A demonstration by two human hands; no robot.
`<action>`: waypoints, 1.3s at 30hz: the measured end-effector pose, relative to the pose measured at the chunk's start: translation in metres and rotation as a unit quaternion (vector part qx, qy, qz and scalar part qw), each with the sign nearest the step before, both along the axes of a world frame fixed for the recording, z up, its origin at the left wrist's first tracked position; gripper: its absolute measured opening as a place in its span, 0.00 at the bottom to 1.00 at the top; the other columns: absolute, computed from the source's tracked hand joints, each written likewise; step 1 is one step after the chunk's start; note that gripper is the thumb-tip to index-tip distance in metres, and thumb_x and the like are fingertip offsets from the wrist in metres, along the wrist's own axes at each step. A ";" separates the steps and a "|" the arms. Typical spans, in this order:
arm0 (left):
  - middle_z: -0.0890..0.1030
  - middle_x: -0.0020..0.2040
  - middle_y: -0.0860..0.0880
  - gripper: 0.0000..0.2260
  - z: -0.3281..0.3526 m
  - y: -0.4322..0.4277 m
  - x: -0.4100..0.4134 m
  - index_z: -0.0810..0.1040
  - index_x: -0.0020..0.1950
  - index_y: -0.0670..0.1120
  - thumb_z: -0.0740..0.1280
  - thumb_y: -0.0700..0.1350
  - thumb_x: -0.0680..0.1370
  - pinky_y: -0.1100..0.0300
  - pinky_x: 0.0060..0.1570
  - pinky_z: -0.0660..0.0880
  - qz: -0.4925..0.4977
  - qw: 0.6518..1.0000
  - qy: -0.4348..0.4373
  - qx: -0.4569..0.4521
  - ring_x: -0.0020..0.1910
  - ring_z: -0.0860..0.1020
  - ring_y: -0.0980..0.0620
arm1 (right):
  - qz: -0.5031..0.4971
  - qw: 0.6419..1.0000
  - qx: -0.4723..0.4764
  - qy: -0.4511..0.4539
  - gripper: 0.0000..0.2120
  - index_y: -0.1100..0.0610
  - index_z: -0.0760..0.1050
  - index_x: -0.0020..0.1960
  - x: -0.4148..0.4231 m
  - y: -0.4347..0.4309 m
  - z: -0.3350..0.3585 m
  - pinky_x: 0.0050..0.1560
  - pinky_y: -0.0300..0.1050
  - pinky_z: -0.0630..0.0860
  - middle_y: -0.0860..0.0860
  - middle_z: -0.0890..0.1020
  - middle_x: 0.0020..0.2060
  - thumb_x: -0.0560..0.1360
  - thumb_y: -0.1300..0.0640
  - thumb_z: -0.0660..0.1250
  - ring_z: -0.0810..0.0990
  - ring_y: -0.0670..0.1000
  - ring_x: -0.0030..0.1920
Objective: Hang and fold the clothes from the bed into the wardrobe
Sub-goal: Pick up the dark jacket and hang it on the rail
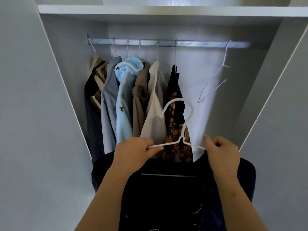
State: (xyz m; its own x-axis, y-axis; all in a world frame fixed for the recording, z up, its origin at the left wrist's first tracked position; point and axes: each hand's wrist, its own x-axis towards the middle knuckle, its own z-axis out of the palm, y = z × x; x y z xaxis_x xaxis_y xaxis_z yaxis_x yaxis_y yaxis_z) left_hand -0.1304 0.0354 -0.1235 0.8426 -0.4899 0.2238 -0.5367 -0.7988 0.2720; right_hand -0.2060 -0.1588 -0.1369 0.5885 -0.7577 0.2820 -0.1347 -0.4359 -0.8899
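I hold a white wire hanger (182,130) in front of the open wardrobe, its hook pointing up. My left hand (133,150) pinches the hanger's left arm and my right hand (221,149) grips its right arm. A dark navy garment (168,189) hangs from the hanger below my hands and covers my forearms' inner side. The metal rail (166,42) runs across the wardrobe above, well beyond the hanger's hook.
Several garments hang on the rail's left and middle: a beige and dark one (95,84), a grey shirt (110,97), a light blue fleece (124,90), a brown shirt (141,90), a white shirt (155,100), a dark patterned one (176,114). An empty white hanger (215,80) hangs at the right. A shelf (166,10) sits above.
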 end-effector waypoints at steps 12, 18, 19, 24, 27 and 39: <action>0.72 0.27 0.54 0.12 0.006 0.006 0.001 0.73 0.32 0.51 0.72 0.55 0.69 0.60 0.29 0.66 0.123 0.958 -0.042 -0.256 0.31 0.72 0.57 | -0.065 0.983 -0.161 0.053 0.11 0.58 0.79 0.42 -0.012 -0.020 -0.004 0.53 0.46 0.56 0.50 0.78 0.43 0.76 0.52 0.64 0.68 0.58 0.57; 0.72 0.26 0.56 0.13 0.014 0.005 -0.002 0.71 0.30 0.53 0.74 0.54 0.67 0.62 0.29 0.64 0.106 0.950 -0.013 -0.295 0.29 0.72 0.59 | 0.128 0.945 -0.298 0.041 0.16 0.47 0.73 0.38 -0.003 0.008 0.008 0.51 0.36 0.49 0.38 0.72 0.32 0.72 0.35 0.57 0.68 0.43 0.43; 0.72 0.26 0.55 0.13 0.013 0.004 -0.003 0.71 0.30 0.53 0.74 0.54 0.67 0.61 0.29 0.66 0.097 0.951 -0.007 -0.294 0.29 0.72 0.59 | 0.154 0.935 -0.315 0.045 0.15 0.46 0.70 0.36 -0.001 0.012 0.010 0.50 0.36 0.51 0.39 0.72 0.31 0.70 0.35 0.61 0.67 0.43 0.40; 0.71 0.26 0.54 0.12 0.004 -0.005 -0.008 0.72 0.31 0.54 0.74 0.54 0.66 0.67 0.26 0.64 0.069 0.958 0.011 -0.278 0.31 0.72 0.60 | 0.188 0.932 -0.286 0.115 0.22 0.51 0.60 0.28 0.002 0.016 0.015 0.28 0.34 0.58 0.46 0.67 0.22 0.71 0.42 0.67 0.67 0.44 0.26; 0.72 0.27 0.54 0.11 -0.002 -0.012 -0.009 0.73 0.33 0.54 0.74 0.53 0.67 0.62 0.33 0.69 0.042 0.966 0.030 -0.255 0.29 0.71 0.58 | 0.230 0.934 -0.203 0.181 0.25 0.53 0.60 0.26 -0.006 0.004 0.016 0.27 0.37 0.59 0.46 0.66 0.19 0.70 0.37 0.64 0.66 0.44 0.24; 0.80 0.42 0.59 0.03 -0.033 -0.062 -0.023 0.77 0.41 0.58 0.69 0.54 0.73 0.56 0.53 0.74 -0.037 0.939 0.243 -0.240 0.45 0.78 0.59 | 0.239 0.921 0.057 0.303 0.28 0.53 0.64 0.21 -0.068 -0.059 -0.021 0.20 0.30 0.57 0.44 0.62 0.16 0.70 0.37 0.66 0.59 0.44 0.17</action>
